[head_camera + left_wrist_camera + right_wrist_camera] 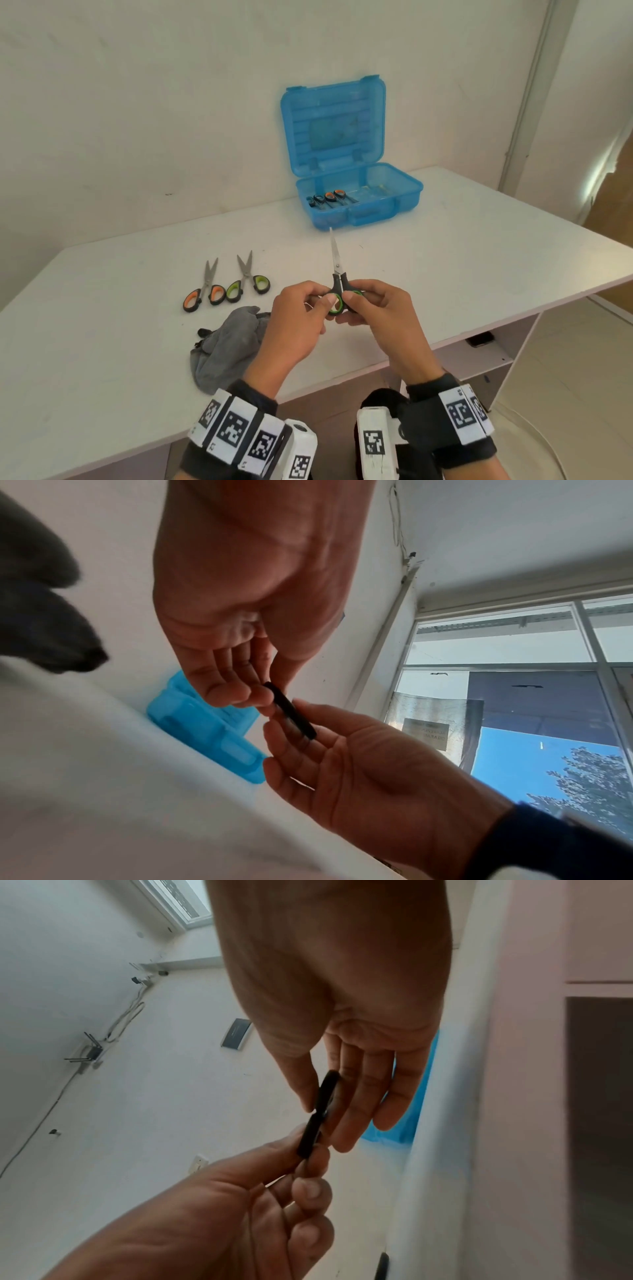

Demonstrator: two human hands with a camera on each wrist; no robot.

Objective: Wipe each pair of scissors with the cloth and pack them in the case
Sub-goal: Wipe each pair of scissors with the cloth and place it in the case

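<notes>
- Left hand (301, 315): thumb and fingers pinch the left handle loop of the green-handled scissors (337, 277), held above the tabletop (445, 260) near the middle of its front edge.
- Right hand (373, 308): thumb and fingers pinch the right handle loop of the same pair; its blades are closed and point toward the case (356, 195).
- Case: blue, lid raised against the wall, standing at the tabletop's far edge; two pairs of scissors lie in its left part, one with orange handle loops, one with dark.
- Orange-handled scissors (205, 291) and a second green-handled pair (247, 279): lying side by side left of the hands, blades slightly parted and pointing toward the far edge.
- Grey cloth (226, 346): crumpled at the front edge, just beside the left wrist, touching neither pair on the tabletop.
</notes>
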